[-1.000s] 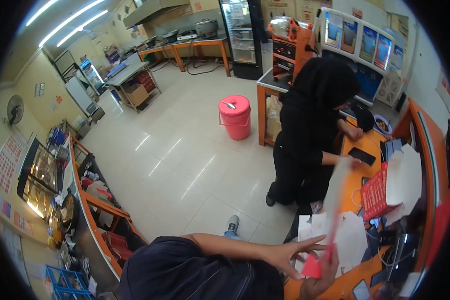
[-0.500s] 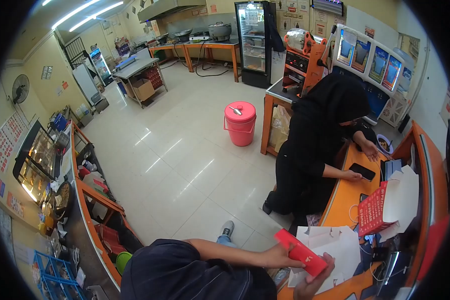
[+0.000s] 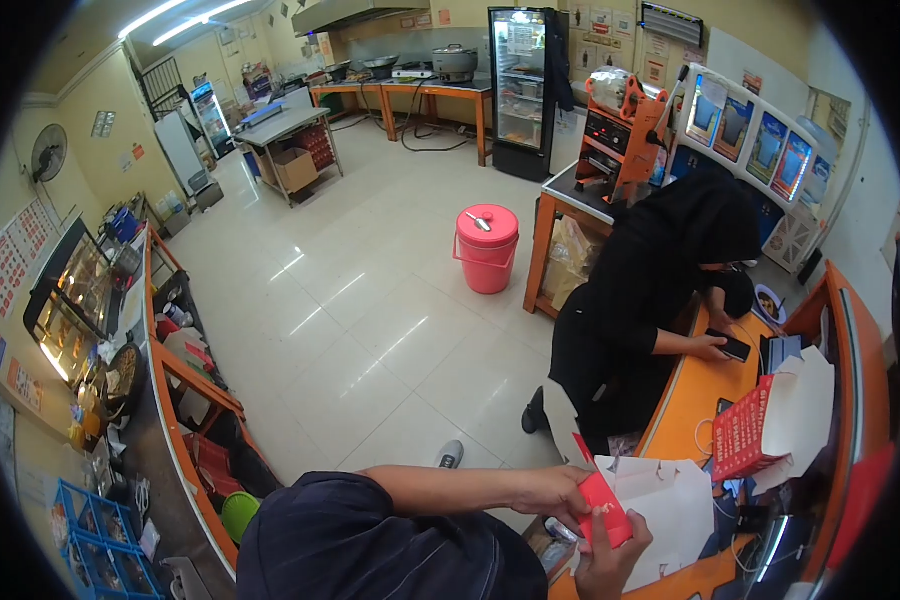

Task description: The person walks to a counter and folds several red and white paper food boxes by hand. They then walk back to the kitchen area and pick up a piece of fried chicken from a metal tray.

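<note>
Beyond the red carton in both hands, a "SI PAPAH" box.

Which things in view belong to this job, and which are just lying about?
Likely for the job:
red and white cardboard piece, held in the left hand and right hand
flat white cardboard sheets on the orange counter
perhaps the red, white-lettered cardboard box

Apparently just lying about:
pink lidded plastic bucket
silver metal scoop on its lid
</note>
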`<state>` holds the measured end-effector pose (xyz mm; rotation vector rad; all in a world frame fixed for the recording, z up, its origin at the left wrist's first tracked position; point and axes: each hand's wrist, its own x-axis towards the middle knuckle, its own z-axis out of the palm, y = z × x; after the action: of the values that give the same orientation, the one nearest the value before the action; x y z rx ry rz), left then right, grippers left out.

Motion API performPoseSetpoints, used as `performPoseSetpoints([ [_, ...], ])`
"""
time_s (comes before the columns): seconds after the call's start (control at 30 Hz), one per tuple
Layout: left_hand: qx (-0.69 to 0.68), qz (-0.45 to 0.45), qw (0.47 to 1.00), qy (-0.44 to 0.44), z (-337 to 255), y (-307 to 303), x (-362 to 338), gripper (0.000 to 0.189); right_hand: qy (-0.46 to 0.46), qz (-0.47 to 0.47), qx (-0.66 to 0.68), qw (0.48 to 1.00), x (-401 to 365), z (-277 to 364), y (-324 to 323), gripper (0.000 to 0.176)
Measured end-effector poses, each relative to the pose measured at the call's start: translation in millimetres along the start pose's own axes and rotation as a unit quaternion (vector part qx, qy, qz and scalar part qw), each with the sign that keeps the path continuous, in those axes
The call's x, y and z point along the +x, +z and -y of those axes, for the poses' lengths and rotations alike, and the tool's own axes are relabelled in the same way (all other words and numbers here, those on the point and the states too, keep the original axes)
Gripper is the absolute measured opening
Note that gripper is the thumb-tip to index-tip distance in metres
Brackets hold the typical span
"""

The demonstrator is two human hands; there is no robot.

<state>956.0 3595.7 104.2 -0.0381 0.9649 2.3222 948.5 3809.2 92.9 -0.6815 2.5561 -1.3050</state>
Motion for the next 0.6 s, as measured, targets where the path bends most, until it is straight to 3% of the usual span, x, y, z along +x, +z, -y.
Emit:
performPoseSetpoints([
  [0.07, -0.015, -0.011, 1.0, -0.001, -5, -1, -5, 0.035, -0.281, -0.048, -0.142, 0.948, 0, 9, -1, 0.034],
  [0.13, -0.065, 0.004, 0.997, -0.049, -7, -4, -9, 0.033, -0.29, -0.049, -0.157, 0.943, -1, -13, 3, 0.034],
  [0.2, -0.083, 0.002, 0.996, -0.037, 2, -2, -9, 0.034, -0.303, -0.048, -0.171, 0.936, -6, -26, 9, 0.035],
  [0.27, -0.106, -0.008, 0.994, -0.011, 5, 0, -9, 0.036, -0.268, -0.137, -0.191, 0.934, -4, -27, 13, 0.044],
  [0.3, -0.068, -0.026, 0.997, 0.003, 5, 3, -10, 0.031, -0.279, -0.119, -0.183, 0.935, -3, -24, 15, 0.044],
  [0.37, -0.021, -0.017, 1.0, 0.016, 10, -6, -4, 0.026, -0.222, -0.189, -0.057, 0.955, -6, -11, 20, 0.051],
  [0.4, -0.03, -0.029, 0.999, 0.026, 8, -5, -7, 0.026, -0.227, -0.173, -0.052, 0.957, -5, 5, 14, 0.051],
  [0.47, 0.054, 0.008, 0.998, -0.015, -1, -2, -16, 0.029, -0.258, -0.096, 0.142, 0.951, 3, 42, 0, 0.052],
  [0.6, 0.061, 0.001, 0.997, 0.049, -12, -9, -28, 0.05, -0.338, -0.055, 0.041, 0.939, 17, 11, 4, 0.049],
])
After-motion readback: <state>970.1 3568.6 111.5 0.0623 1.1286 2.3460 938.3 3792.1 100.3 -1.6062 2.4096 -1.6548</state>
